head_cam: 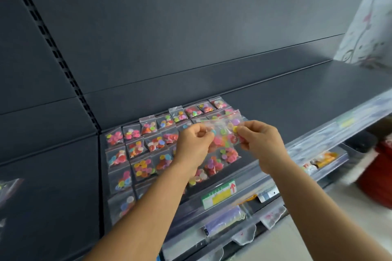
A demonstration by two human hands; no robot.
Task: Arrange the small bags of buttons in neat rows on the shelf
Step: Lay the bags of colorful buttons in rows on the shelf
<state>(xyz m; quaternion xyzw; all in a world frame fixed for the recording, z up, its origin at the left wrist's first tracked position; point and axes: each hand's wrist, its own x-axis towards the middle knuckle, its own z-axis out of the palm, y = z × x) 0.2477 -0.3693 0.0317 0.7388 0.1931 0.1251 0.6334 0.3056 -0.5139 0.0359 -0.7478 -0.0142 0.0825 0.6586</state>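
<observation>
The left hand (194,140) and right hand (257,140) each pinch a side of one clear bag of buttons (224,128), holding it stretched just above the shelf (297,99), probably to flatten and square it before it goes down. Beneath them the laid bags (135,146) lie in tight rows at the shelf's left end, so the next gap likely lies to their right.
</observation>
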